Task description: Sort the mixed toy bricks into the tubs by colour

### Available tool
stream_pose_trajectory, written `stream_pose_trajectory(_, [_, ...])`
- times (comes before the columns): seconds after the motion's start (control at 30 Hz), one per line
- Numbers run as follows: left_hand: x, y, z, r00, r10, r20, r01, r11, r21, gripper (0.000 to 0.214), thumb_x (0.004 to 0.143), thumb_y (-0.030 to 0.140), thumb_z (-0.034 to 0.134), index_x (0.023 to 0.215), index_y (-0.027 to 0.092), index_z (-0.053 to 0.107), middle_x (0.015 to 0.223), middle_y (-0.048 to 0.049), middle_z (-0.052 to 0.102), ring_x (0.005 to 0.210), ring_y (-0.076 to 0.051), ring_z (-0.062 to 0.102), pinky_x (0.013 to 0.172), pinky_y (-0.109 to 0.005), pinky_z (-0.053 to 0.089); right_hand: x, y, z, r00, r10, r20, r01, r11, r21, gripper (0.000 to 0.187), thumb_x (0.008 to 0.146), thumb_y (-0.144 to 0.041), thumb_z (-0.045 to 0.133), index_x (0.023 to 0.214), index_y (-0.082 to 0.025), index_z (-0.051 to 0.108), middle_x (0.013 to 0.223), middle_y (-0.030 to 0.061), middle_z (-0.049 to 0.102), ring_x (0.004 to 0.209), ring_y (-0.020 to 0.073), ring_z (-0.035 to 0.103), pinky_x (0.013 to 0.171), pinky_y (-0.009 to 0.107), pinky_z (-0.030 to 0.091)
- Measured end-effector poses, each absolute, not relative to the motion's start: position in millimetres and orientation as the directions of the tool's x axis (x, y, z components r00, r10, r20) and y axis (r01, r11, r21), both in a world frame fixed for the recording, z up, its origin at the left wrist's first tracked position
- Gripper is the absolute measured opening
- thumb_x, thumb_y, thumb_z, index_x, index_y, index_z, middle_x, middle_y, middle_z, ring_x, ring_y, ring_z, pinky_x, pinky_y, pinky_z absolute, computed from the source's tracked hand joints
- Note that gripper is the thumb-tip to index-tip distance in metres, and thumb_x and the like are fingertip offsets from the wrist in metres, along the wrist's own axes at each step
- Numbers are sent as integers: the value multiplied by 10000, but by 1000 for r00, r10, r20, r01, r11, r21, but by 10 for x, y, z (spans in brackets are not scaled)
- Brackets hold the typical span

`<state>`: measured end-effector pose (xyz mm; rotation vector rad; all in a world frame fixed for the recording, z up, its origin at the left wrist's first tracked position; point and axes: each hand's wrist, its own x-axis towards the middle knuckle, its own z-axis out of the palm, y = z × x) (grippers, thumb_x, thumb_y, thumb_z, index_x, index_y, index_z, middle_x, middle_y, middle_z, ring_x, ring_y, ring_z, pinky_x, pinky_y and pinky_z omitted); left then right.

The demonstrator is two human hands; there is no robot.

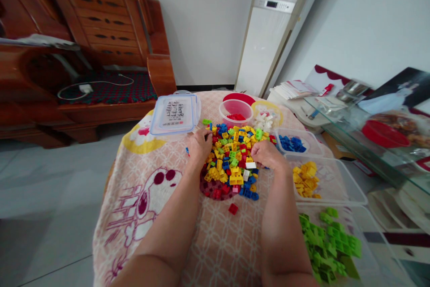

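Observation:
A mixed pile of toy building bricks (231, 148) in yellow, red, blue, green and white lies on the cloth between my hands. My left hand (201, 142) is at the pile's left edge with its fingers curled together; a small blue brick (210, 126) shows by the fingertips. On the right edge, my right hand (268, 153) has its fingers bent inward over the bricks, close to a white brick (250, 165). What either hand pinches is hidden. One red brick (233, 209) lies apart, nearer to me.
Right of the pile stand clear boxes of blue bricks (291, 143), yellow bricks (305, 179) and green bricks (331, 244). A round tub (236, 113) with red bricks and some loose white bricks (264, 122) are behind it. A lidded container (175, 114) lies back left.

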<state>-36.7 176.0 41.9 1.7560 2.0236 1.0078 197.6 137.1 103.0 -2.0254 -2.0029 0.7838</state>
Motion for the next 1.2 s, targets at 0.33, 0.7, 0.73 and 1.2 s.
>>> stream_pose_trajectory(0.33, [-365, 1755, 424, -229, 948, 222, 754, 29, 656, 313, 932, 260, 535, 1089, 202, 799, 1130, -85, 778, 1018, -244, 706, 899, -314, 504, 2019, 1379, 1029, -33, 979, -199, 540, -150, -828, 153, 626, -72, 574, 698, -169, 667, 472, -45, 621, 395, 106, 572, 378, 144, 389])
stream_pose_trajectory(0.7, [-366, 1765, 399, -238, 945, 223, 765, 41, 642, 309, 934, 275, 539, 1091, 222, 799, 1166, -69, 774, 1054, -239, 701, 925, -308, 503, 1937, 1548, 918, 417, 902, -111, -45, -101, -994, 105, 602, -125, 642, 702, -158, 642, 444, -58, 595, 349, 129, 576, 333, 183, 474])
stream_pose_trajectory(0.73, [-365, 1762, 404, -237, 946, 221, 764, 41, 644, 309, 934, 272, 537, 1088, 221, 799, 1165, -69, 774, 1054, -236, 701, 931, -305, 501, 1941, 1585, 873, 486, 867, -108, -97, -70, -993, 105, 603, -119, 643, 699, -158, 635, 443, -59, 592, 363, 133, 591, 349, 186, 493])
stream_pose_trajectory(1.2, [-372, 1764, 394, -229, 945, 232, 761, 26, 648, 319, 931, 273, 531, 1097, 212, 796, 1147, -85, 778, 1042, -244, 706, 948, -317, 498, 2155, 1782, 628, 590, 789, 172, -201, 350, -915, 407, 620, -328, 773, 973, -157, 661, 952, 89, 766, 986, 239, 761, 912, 415, 631])
